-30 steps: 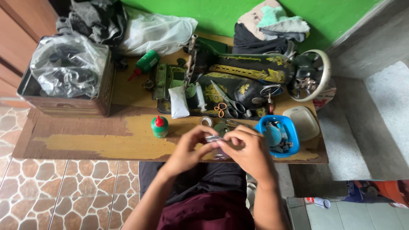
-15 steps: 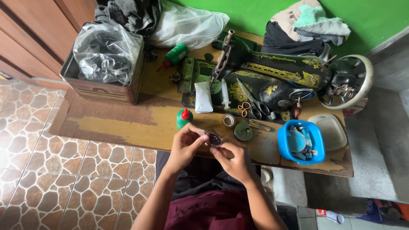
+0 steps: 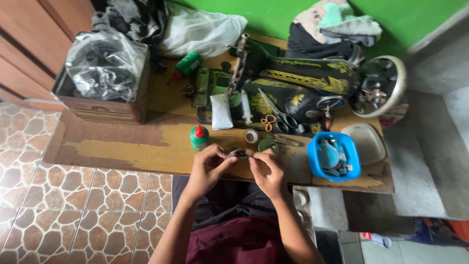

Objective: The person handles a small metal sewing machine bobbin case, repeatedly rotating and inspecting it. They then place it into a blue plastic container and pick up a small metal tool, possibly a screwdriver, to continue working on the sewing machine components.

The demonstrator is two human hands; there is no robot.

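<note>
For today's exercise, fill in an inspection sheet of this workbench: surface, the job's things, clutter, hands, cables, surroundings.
Surface: worn wooden table, paint patchy.
Job's things: small dark part held between both hands.
Clutter: sewing machine lying on its side, green bottle, scissors, blue tub, box of bagged items.
Hands: left hand and right hand pinch the part.
Cables: nothing seen.
Surroundings: green wall, stone-pattern floor tiles.

My left hand [image 3: 207,168], right hand [image 3: 266,172]: bare, no gloves, no rings, no watch. Forearms bare to bottom frame edge, no sleeves visible. Dark maroon cloth garment [image 3: 239,242] over lap. Black fabric [image 3: 229,200] above it, near table edge.
</note>
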